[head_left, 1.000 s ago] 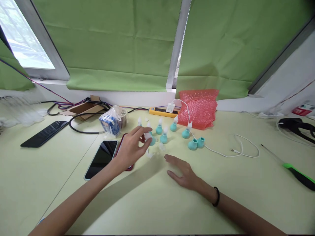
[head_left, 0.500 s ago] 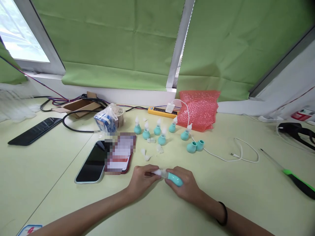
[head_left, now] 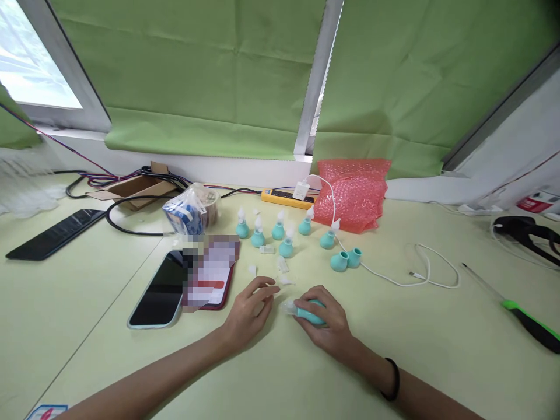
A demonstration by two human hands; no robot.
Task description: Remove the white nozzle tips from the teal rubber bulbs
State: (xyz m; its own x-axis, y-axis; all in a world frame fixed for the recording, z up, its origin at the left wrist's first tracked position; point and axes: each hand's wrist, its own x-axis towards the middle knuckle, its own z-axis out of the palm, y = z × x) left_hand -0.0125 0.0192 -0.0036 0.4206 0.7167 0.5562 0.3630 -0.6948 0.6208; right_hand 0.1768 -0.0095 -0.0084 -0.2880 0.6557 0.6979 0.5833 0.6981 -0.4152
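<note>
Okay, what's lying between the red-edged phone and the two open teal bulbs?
In the head view, small whitish pieces lie between the red-edged phone and the open teal bulbs.

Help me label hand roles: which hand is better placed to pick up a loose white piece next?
Probably the left hand: it appears empty and is close to a white piece. The right hand is occupied, its grip around the teal bulb.

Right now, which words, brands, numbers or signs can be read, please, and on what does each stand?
No text can be read.
Red phone: screen pixelated.
Bagged blue box: print too blurred.
Red-and-white pack: too small.
Sticker, lower left: red mark, blurred.
Teal bulb in right hand: no writing visible.
</note>
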